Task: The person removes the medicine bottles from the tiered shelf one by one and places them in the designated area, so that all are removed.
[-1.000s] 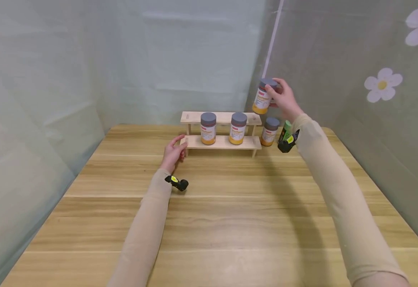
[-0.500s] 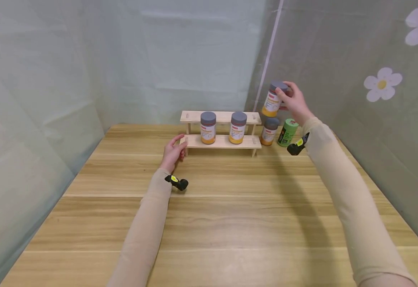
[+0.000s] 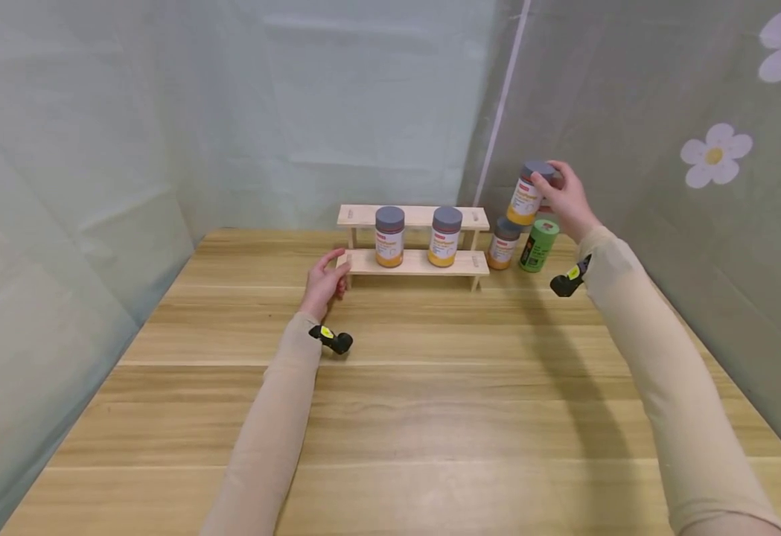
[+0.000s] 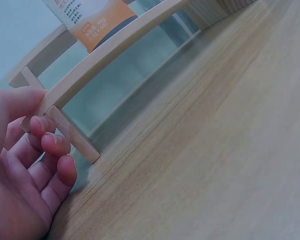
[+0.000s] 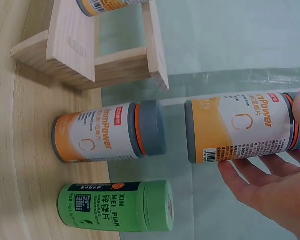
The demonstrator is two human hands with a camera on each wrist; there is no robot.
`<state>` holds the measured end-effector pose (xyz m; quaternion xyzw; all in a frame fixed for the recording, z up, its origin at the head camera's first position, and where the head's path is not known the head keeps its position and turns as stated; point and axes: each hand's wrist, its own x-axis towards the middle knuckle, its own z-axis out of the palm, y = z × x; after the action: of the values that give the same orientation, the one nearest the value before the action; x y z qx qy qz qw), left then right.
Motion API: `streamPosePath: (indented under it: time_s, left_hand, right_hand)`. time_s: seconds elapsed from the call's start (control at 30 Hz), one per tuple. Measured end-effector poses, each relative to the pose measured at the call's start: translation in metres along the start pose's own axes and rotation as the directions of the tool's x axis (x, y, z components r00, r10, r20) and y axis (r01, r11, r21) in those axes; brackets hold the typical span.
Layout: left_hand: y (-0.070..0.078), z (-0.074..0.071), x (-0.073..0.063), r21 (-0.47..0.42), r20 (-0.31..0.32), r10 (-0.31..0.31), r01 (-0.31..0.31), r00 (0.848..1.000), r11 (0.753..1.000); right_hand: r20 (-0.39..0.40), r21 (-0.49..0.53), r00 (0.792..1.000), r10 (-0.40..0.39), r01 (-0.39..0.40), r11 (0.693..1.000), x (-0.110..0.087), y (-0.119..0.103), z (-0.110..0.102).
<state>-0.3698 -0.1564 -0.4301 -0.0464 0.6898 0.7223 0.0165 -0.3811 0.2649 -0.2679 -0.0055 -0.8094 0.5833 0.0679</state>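
The left arm (image 3: 269, 417) slants toward one o'clock, and the left hand (image 3: 323, 289) pinches the left end of the rack (image 3: 414, 217), thumb above, fingertips bent beneath. The rack stands at twelve o'clock on the counter (image 3: 403, 387). Its lower shelf (image 3: 415, 262) carries the left jar (image 3: 389, 240), "48g" readable in the left wrist view, and the middle jar (image 3: 444, 240). At three o'clock from the rack stands the low jar (image 3: 501, 251), "ImmPower" over a large "C". The raised jar (image 3: 525, 199), labelled alike, hangs at one o'clock from it, apart. The green tub (image 3: 539, 247), marked "XIN MEI PIAN", stands at the low jar's three o'clock. The right arm (image 3: 658, 380) slants toward eleven o'clock, the right hand's (image 3: 567, 199) grip clamped round the raised jar's lid.
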Motion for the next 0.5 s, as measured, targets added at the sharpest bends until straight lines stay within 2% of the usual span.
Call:
streamPosePath:
  time_s: [0.3,0.4,0.5]
  left_hand:
    - [0.020,0.002,-0.015,0.001,0.027,-0.060,0.060,0.998,0.998]
    - [0.020,0.003,-0.015,-0.002,0.023,-0.066,0.066,0.998,0.998]
    - [0.014,0.005,-0.010,-0.011,0.015,-0.055,0.056,0.998,0.998]
  right_hand:
    - [-0.019,-0.013,1.000,-0.020,0.019,1.000,-0.005,0.007,-0.015]
    - [-0.021,-0.011,0.999,-0.033,0.033,0.999,-0.007,0.011,-0.023]
    - [-0.021,0.017,0.999,-0.039,0.040,0.999,-0.009,0.015,-0.032]
